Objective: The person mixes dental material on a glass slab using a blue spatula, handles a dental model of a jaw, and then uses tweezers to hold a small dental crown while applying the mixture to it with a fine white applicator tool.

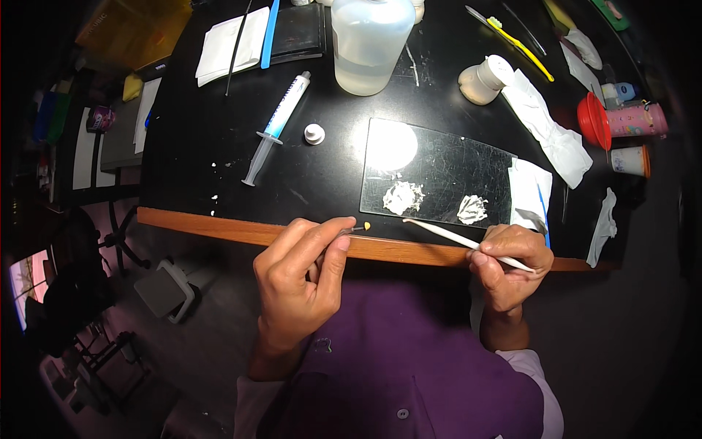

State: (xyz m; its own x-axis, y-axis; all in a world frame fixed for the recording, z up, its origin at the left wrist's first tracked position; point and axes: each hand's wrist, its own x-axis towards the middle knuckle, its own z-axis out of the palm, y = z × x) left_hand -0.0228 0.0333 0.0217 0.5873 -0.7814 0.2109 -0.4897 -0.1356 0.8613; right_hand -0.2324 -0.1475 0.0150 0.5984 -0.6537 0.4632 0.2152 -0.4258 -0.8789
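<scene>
My left hand (301, 271) is closed, thumb and fingertips pinching a thin dark tool (357, 229). Most of that tool is hidden by the fingers, and a tiny yellowish piece (367, 226) sits at its tip. In my right hand (513, 265) is a slim white spatula (447, 234), gripped like a pen, its tip pointing left toward the yellowish piece but apart from it. Just beyond both hands lies a glass slab (446, 157) with a larger heap of white paste (403, 197) and a smaller heap (472, 209), both spread unevenly.
A large syringe (278, 117) and small white cap (314, 134) lie left of the slab. Behind stand a big translucent bottle (371, 51) and small white jar (484, 79). Rightward are crumpled tissue (548, 128), a yellow toothbrush (523, 50) and red lid (594, 122). A wooden table edge (212, 223) runs near my hands.
</scene>
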